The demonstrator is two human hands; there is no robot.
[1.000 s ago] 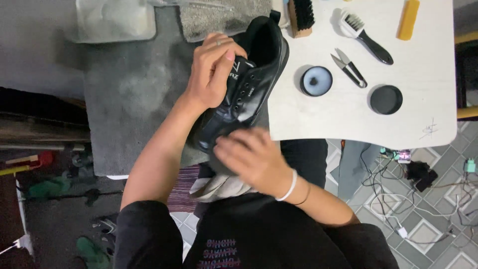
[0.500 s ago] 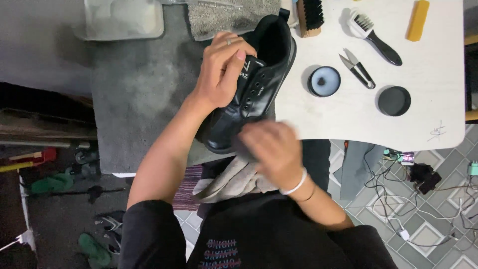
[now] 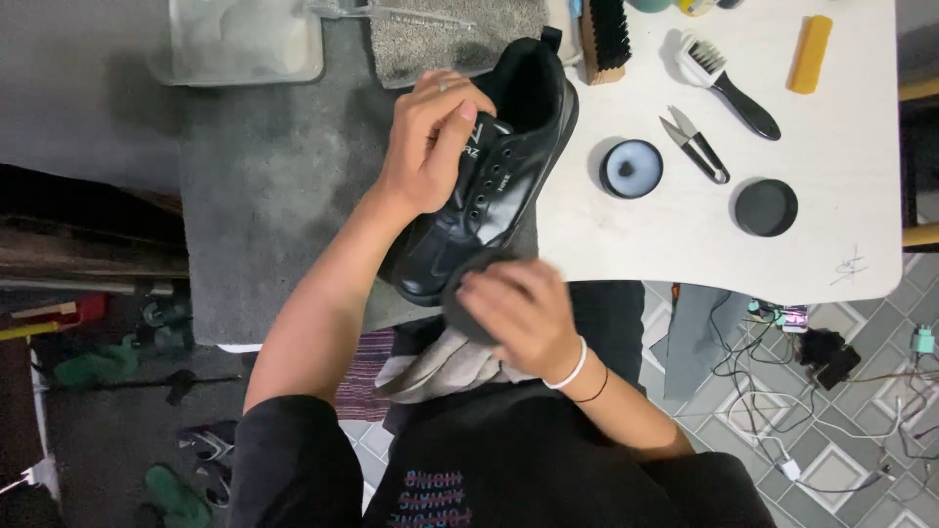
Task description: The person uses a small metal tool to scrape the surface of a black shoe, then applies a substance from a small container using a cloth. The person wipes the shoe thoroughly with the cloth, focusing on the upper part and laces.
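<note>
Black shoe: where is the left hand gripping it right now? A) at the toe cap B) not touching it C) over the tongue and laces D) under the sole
C: the left hand clasps the black shoe over its tongue and laces, while the right hand is at the toe.

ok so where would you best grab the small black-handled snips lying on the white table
Take the small black-handled snips by the looped black handle at the lower right end, coming from the table's front edge. The pointed metal blades face up-left, toward the open round polish tin, so that end is best avoided.
</note>
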